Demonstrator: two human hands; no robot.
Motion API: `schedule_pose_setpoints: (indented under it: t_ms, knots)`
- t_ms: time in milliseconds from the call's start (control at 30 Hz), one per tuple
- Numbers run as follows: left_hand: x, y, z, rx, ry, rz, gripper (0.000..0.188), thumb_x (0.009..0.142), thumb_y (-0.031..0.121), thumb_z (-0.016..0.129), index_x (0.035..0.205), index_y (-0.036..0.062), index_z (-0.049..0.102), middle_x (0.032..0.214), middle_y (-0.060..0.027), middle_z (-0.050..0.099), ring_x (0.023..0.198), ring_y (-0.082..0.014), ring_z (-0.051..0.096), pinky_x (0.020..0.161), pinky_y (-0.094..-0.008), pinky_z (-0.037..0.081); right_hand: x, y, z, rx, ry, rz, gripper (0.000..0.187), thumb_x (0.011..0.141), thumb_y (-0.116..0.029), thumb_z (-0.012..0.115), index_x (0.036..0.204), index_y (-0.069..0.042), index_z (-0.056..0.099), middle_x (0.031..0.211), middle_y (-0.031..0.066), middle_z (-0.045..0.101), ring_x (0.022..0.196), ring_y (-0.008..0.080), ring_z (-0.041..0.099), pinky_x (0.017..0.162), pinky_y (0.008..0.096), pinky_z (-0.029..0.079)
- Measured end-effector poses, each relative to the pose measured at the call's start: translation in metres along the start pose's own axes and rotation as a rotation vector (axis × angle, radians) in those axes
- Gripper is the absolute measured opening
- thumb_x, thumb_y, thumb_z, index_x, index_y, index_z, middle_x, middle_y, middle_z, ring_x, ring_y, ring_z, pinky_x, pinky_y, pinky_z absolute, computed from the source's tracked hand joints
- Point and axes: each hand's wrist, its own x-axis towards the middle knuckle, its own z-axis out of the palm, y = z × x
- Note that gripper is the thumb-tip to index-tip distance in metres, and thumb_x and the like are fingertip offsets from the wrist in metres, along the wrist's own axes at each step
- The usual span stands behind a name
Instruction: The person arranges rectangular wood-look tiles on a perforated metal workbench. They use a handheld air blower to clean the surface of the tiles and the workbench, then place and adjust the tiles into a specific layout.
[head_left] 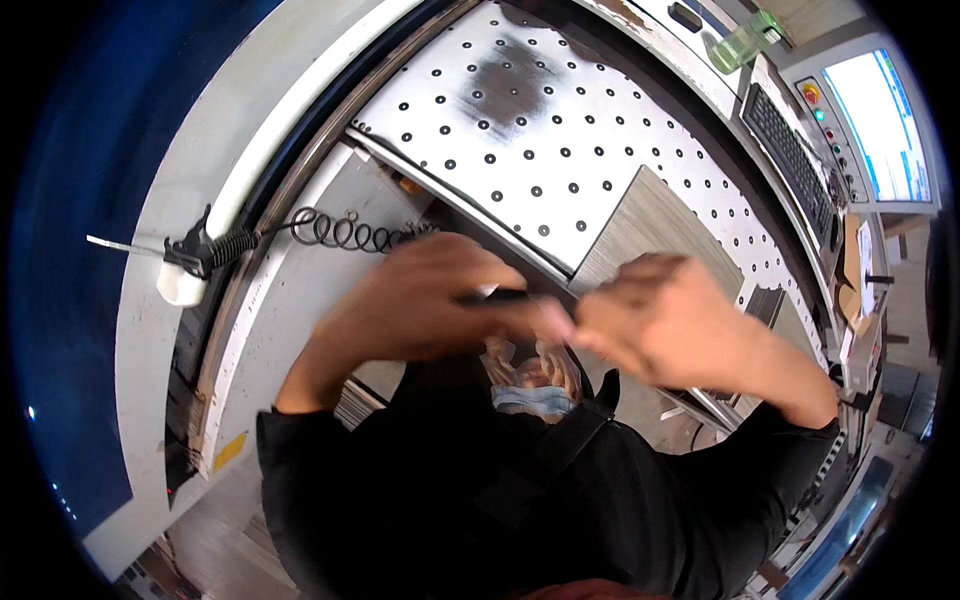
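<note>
My left hand (430,300) and my right hand (665,320) are raised close together in front of my chest, both blurred by motion. The left fingers are curled round a small dark object (495,297), too smeared to name. My right hand is closed, its fingertips almost meeting the left ones; what it holds, if anything, is hidden. Just beyond the right hand, a grey wood-grain board (655,225) lies on the white machine table (540,160), which is dotted with black round studs.
On the left, an air blow gun (205,250) with a coiled black hose (345,232) hangs by the white machine rail (270,140). At the right stand a keyboard (790,155), a lit screen (880,125), a button panel (825,130) and a green bottle (745,42).
</note>
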Motion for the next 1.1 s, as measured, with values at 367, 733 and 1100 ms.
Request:
schedule_pose_setpoints:
  t_ms: [367,733,1100]
  knots:
    - [-0.148,-0.038,-0.054,1.023,1.192,-0.873,0.082,0.091,0.028,0.077,0.149,-0.0077,0.032,0.137,-0.0210,0.055,0.128,-0.0318,0.051,0.113,-0.0421,0.034,-0.051,0.032,0.056,0.360,0.085,0.517,0.024,0.096,-0.026,0.063,0.090,-0.003,0.062,0.077,0.0118,0.062,0.073,0.0300,0.064,0.067,0.0402,0.050]
    - [0.032,-0.053,0.077,-0.196,0.482,-0.191,0.078,0.092,0.045,0.065,0.147,-0.0021,0.037,0.149,-0.0264,0.039,0.143,-0.0457,0.032,0.118,-0.0556,0.025,0.057,0.026,0.168,0.386,0.846,0.299,0.084,0.077,-0.008,0.078,0.150,-0.004,0.038,0.144,0.0214,0.046,0.132,0.0411,0.048,0.109,0.0487,0.042]
    - [0.075,-0.185,0.094,0.143,-0.053,-0.623,0.088,0.092,0.045,0.069,0.157,0.0024,0.029,0.158,-0.0294,0.029,0.148,-0.0460,0.026,0.120,-0.0535,0.027,-0.053,0.060,0.215,1.573,0.888,1.001,0.015,0.095,-0.011,0.058,0.099,0.000,0.066,0.064,-0.0016,0.050,0.053,0.0078,0.047,0.049,0.0252,0.044]
